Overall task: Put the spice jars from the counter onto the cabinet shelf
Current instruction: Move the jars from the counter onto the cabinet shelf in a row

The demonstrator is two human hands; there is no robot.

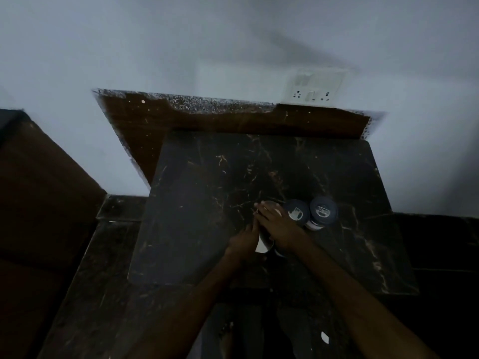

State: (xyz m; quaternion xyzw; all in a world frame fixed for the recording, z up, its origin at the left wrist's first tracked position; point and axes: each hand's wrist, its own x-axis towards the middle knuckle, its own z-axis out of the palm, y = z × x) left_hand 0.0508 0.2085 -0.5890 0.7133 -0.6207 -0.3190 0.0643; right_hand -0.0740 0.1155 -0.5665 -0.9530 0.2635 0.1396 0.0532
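Note:
Three spice jars stand close together on the dark marble counter point(207, 190). Two jars with dark blue lids, one at the middle point(296, 211) and one at the right point(324, 210), stand upright and touch each other. The leftmost jar point(264, 243) is mostly hidden between my hands. My left hand point(245, 242) presses against its left side. My right hand point(277, 226) lies over its top and right side. Both hands hold this jar. The scene is dim and slightly blurred.
A brown backsplash point(207, 117) runs behind the counter, under a white wall with a switch and socket plate point(315, 86). A brown cabinet panel point(39, 190) stands at the left. Dark marble flooring point(90, 281) lies below the counter.

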